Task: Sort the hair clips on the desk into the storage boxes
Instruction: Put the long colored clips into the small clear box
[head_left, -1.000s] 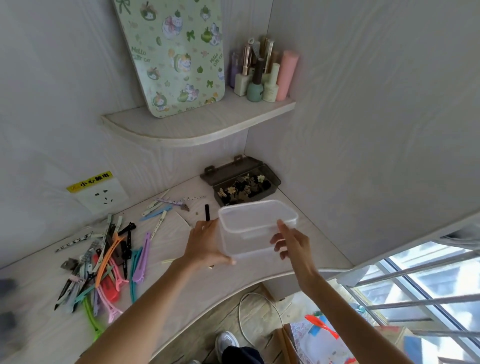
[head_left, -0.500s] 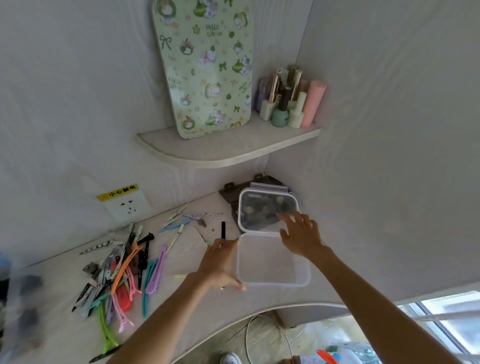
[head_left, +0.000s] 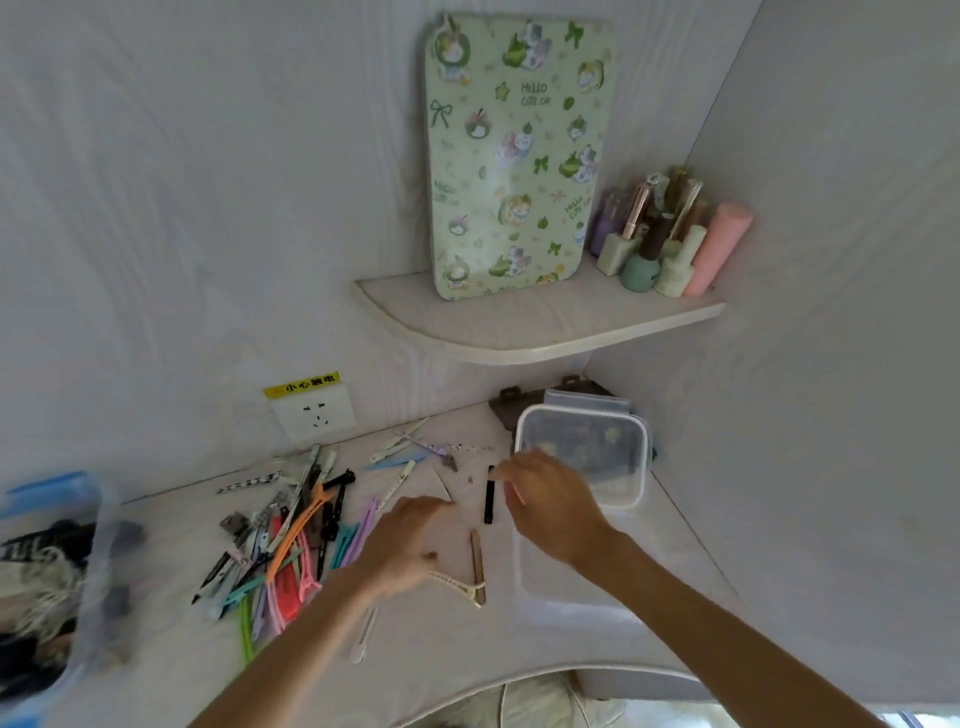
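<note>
We saw the desk (head_left: 519, 644) carrying a clear storage box (head_left: 561, 577), its lid (head_left: 584, 457) leaning open over a dark box (head_left: 506, 408) behind. The pile of hair clips (head_left: 291, 535) lay left. Both hands were blurred: our left hand (head_left: 410, 540) hovered with loose fingers; whether our right hand (head_left: 550, 499) pinched the black clip (head_left: 489, 501) we couldn't tell.
</note>
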